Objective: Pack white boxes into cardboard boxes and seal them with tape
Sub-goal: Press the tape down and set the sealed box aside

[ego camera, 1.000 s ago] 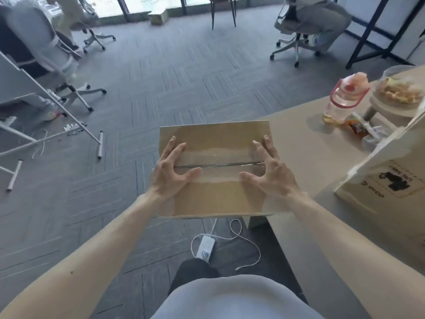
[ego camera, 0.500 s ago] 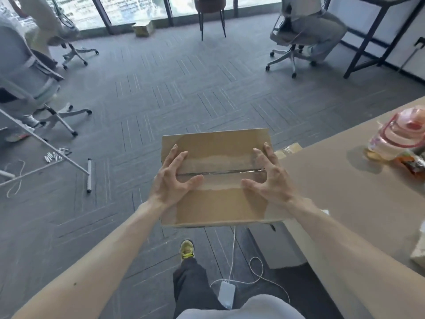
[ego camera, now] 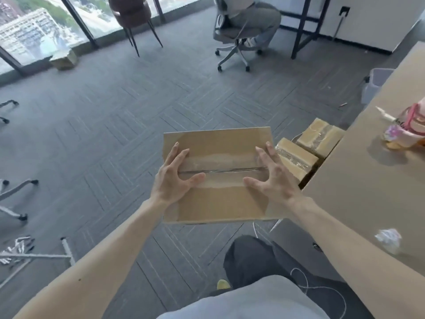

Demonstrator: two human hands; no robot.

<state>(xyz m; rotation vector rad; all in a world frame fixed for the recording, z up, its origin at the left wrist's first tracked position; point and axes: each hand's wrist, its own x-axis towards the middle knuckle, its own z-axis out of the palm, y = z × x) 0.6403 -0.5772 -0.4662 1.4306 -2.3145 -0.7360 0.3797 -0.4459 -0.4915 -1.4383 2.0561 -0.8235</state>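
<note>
Our left hand and right hand, fingers spread, clamp the taped cardboard box midair; a loosened squeeze could drop it.

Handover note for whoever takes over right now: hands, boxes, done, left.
Left hand: gripping the left end of the taped cardboard box, fingers spread on top.
Right hand: same grip on the right end.
The box is held in the air over the floor, beside the table; clear tape covers its top seam.
Two more sealed boxes lie on the floor by the table's edge.
Done: this box is closed and taped.
Left: set it down, probably with the other two. No white boxes or tape roll in view.
</note>
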